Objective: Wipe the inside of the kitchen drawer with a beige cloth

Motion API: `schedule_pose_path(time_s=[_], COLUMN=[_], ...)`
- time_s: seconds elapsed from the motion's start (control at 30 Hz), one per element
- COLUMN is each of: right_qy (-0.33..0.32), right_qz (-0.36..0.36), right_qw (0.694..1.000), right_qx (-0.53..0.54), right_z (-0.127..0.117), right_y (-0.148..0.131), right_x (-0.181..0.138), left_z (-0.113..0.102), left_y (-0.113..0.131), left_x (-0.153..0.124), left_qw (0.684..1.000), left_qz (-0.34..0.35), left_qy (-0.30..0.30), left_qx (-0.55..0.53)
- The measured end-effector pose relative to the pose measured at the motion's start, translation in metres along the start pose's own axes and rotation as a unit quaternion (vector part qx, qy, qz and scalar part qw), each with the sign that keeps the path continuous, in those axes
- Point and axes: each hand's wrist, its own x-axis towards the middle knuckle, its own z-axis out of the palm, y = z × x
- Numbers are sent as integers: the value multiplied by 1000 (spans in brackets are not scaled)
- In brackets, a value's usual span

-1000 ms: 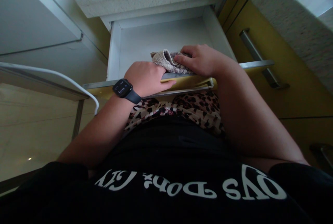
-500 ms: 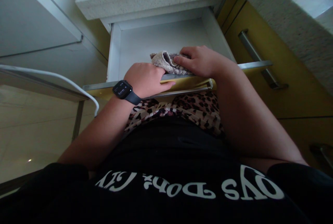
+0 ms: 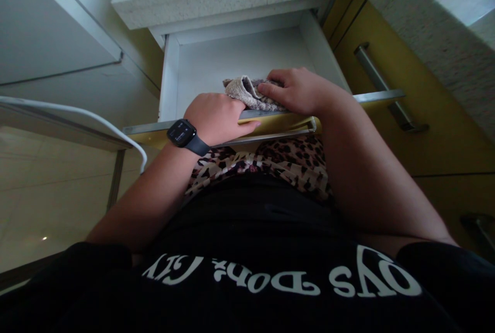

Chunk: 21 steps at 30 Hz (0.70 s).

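A pulled-out drawer (image 3: pixel 240 57) with white insides and a yellow front is in front of my body. My left hand (image 3: pixel 218 116), a black watch on its wrist, grips the drawer's front edge, its thumb lying along the outer face and its fingers over the inner side. Just inside that edge, a crumpled, greyish-brown cloth (image 3: pixel 247 93) is bunched up. My right hand (image 3: pixel 296 88) is closed on the cloth's right part, with the thumb pressed on top; the fingertips are partly hidden.
A speckled stone countertop (image 3: pixel 216 0) overhangs the drawer. To the right, yellow cabinet fronts carry a metal handle (image 3: pixel 373 67), with more counter above. A white cable (image 3: pixel 88 114) curves in from the left, near white panels (image 3: pixel 58 23).
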Motion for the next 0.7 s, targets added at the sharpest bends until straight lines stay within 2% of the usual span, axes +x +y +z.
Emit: schedule_pose_path(time_s=[0.7], right_qy=[2], right_qz=[4], right_qw=[1000], right_qx=[7], right_z=[0], right_y=[0], right_x=[1], left_z=[2], left_y=[0], left_x=[-1], left_qw=[1000], left_qz=[-7], left_qy=[8], left_qx=[-19])
